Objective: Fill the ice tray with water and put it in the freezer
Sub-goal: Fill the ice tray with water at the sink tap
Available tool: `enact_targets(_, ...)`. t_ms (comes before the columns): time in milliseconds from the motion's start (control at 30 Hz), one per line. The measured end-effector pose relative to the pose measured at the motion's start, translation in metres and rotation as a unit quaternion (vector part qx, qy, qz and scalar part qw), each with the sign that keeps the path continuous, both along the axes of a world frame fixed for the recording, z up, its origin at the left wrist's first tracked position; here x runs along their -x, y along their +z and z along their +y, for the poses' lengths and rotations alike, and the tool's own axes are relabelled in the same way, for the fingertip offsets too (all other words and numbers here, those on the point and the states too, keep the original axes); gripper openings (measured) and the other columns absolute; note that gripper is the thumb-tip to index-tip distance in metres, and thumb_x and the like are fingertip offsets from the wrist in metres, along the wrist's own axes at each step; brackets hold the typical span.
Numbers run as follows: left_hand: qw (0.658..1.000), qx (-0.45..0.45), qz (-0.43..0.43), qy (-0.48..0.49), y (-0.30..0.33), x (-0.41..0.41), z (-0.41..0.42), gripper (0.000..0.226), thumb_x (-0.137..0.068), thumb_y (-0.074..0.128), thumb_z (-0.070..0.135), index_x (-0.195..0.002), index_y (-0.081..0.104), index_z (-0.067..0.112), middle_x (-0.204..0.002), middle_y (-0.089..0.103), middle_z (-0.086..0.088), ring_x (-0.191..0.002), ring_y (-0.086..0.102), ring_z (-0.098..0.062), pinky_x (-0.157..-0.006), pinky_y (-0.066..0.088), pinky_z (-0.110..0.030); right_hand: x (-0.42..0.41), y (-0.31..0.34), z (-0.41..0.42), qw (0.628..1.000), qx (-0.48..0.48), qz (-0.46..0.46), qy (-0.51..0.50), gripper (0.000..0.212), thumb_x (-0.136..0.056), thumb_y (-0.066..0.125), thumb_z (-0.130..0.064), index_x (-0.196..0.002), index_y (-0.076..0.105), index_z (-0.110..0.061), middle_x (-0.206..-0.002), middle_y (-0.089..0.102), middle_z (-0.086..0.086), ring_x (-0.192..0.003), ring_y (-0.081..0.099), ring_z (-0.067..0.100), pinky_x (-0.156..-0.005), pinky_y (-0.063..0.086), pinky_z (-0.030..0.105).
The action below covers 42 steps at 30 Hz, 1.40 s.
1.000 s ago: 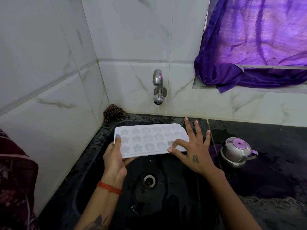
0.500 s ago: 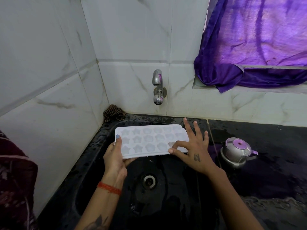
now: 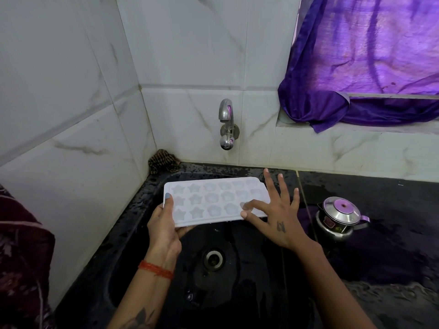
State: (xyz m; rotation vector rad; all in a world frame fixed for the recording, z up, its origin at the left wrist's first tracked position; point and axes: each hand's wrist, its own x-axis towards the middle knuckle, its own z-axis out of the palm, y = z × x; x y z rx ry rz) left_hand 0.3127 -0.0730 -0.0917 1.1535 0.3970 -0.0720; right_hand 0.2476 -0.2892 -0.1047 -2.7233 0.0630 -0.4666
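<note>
Black sink basin (image 3: pixel 259 276) set into the corner of white tiled walls, wet, drain (image 3: pixel 213 258) near its middle. Wall tap (image 3: pixel 226 122) mounted on the back wall above the basin's far edge, spout pointing down, no water seen running. Purple curtain (image 3: pixel 365 60) draped over the ledge at upper right; steel lidded pot (image 3: pixel 341 218) standing on the dark counter to the right of the basin, well apart from the work. White ice tray (image 3: pixel 213 201) held over the basin's far half, roughly level, long axis running left to right, star and flower moulds facing up; contents too pale to judge as full or empty. Tray positioned below and slightly toward the viewer from the spout, with the spout roughly over the right half of its length. Left hand (image 3: pixel 166 227) closed on the tray's left short end, thumb on top of the rim, fingers underneath, carrying the weight. Right hand (image 3: pixel 276 218) spread flat, fingers fanned, thumb and forefinger touching the near right corner, remaining fingers extended past the right end; steadying only, not gripping. Judged next: right hand nearer the tap, therefore free to reach up and back to the handle while the left keeps the tray level beneath the spout. Risk: single-ended support, so tilt toward the right end likely once water loads the moulds.
</note>
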Motion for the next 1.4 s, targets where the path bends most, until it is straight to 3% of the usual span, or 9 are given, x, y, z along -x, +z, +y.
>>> enact_targets(267, 1.000, 0.004, 0.003, 0.000, 0.001, 0.002, 0.000, 0.018, -0.094, 0.055, 0.036, -0.091, 0.060, 0.019, -0.093, 0.068, -0.003, -0.084, 0.065, -0.019, -0.062, 0.056, -0.039, -0.001, 0.003, 0.005, 0.996, -0.068, -0.055, 0.024, 0.042, -0.079, 0.036, -0.070, -0.101, 0.059, -0.042, -0.158, -0.008, -0.009, -0.144, -0.019, 0.016, -0.112, -0.014, 0.048)
enact_targets(400, 1.000, 0.003, 0.001, 0.000, 0.002, 0.003, -0.002, 0.018, -0.094, 0.055, 0.036, -0.089, 0.059, 0.019, -0.091, 0.066, -0.002, -0.084, 0.064, -0.019, -0.065, 0.055, -0.041, -0.002, 0.007, 0.015, 0.995, -0.059, -0.064, 0.050, 0.038, -0.081, 0.038, -0.069, -0.089, 0.064, -0.042, -0.159, -0.001, -0.005, -0.145, -0.016, 0.019, -0.113, -0.014, 0.050)
enact_targets(533, 1.000, 0.005, -0.002, -0.005, 0.004, 0.004, -0.003, 0.018, -0.095, 0.054, 0.035, -0.089, 0.059, 0.019, -0.092, 0.067, -0.002, -0.084, 0.064, -0.019, -0.064, 0.055, -0.041, -0.002, 0.005, 0.019, 0.998, -0.003, -0.027, 0.055, 0.048, -0.082, 0.029, -0.072, -0.089, 0.066, -0.041, -0.157, -0.011, -0.008, -0.143, -0.023, 0.019, -0.111, -0.017, 0.054)
enact_targets(733, 1.000, 0.003, -0.001, -0.005, 0.004, 0.004, -0.003, 0.018, -0.095, 0.054, 0.036, -0.089, 0.059, 0.019, -0.092, 0.067, -0.003, -0.084, 0.065, -0.019, -0.063, 0.055, -0.040, -0.002, 0.011, 0.021, 0.997, -0.011, 0.011, 0.075, 0.053, -0.080, 0.022, -0.072, -0.099, 0.064, -0.047, -0.153, -0.019, -0.013, -0.140, -0.029, 0.019, -0.109, -0.022, 0.052)
enact_targets(1033, 1.000, 0.006, 0.003, -0.010, 0.004, 0.005, -0.004, 0.017, -0.095, 0.054, 0.035, -0.091, 0.059, 0.020, -0.091, 0.067, -0.002, -0.082, 0.065, -0.018, -0.059, 0.057, -0.038, -0.003, 0.010, 0.017, 0.998, 0.029, -0.016, 0.059, 0.052, -0.081, 0.027, -0.073, -0.086, 0.065, -0.039, -0.157, -0.012, -0.008, -0.142, -0.025, 0.024, -0.107, -0.025, 0.052)
enact_targets(1267, 1.000, 0.003, 0.001, -0.006, 0.005, 0.003, -0.005, 0.018, -0.095, 0.054, 0.035, -0.090, 0.059, 0.019, -0.091, 0.067, -0.002, -0.082, 0.065, -0.018, -0.056, 0.058, -0.037, -0.004, 0.006, 0.017, 0.997, 0.057, -0.020, 0.044, 0.067, -0.079, 0.010, -0.078, -0.095, 0.063, -0.040, -0.155, -0.018, -0.008, -0.142, -0.025, 0.025, -0.106, -0.026, 0.054)
enact_targets(1400, 1.000, 0.002, 0.002, -0.008, 0.005, 0.003, -0.005, 0.019, -0.094, 0.054, 0.037, -0.091, 0.059, 0.018, -0.092, 0.068, -0.003, -0.083, 0.066, -0.019, -0.059, 0.058, -0.038, -0.004, 0.010, 0.018, 0.998, 0.033, 0.000, 0.057, 0.062, -0.080, 0.015, -0.078, -0.103, 0.063, -0.047, -0.154, -0.023, -0.011, -0.140, -0.029, 0.023, -0.105, -0.027, 0.052)
